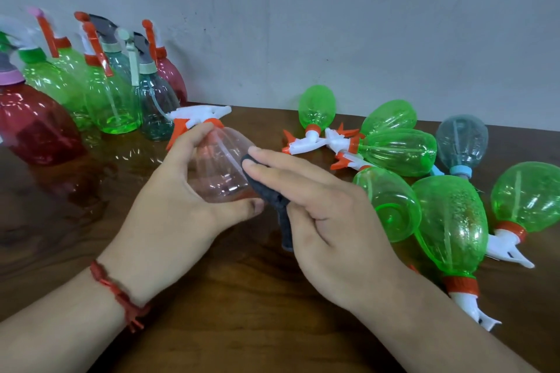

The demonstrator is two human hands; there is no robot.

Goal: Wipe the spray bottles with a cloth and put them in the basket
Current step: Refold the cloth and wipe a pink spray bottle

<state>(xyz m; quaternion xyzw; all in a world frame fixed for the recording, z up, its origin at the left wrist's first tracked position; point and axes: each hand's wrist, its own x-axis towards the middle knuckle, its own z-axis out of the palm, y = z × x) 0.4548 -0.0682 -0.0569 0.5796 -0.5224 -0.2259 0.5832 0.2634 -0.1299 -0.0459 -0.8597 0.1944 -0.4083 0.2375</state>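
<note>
My left hand [172,200] grips a clear pinkish spray bottle [219,165] with a white and orange trigger head, held on its side above the table. My right hand [327,218] presses a dark grey cloth [269,195] against the bottle's right side with straight fingers, the thumb holding the cloth underneath. A tail of the cloth hangs down below the hand. No basket is in view.
Several upright spray bottles, green, red and teal [103,91], stand at the back left against the wall. Several green bottles [448,221] and a pale blue one [462,141] lie on their sides at the right on the brown wooden table [242,297].
</note>
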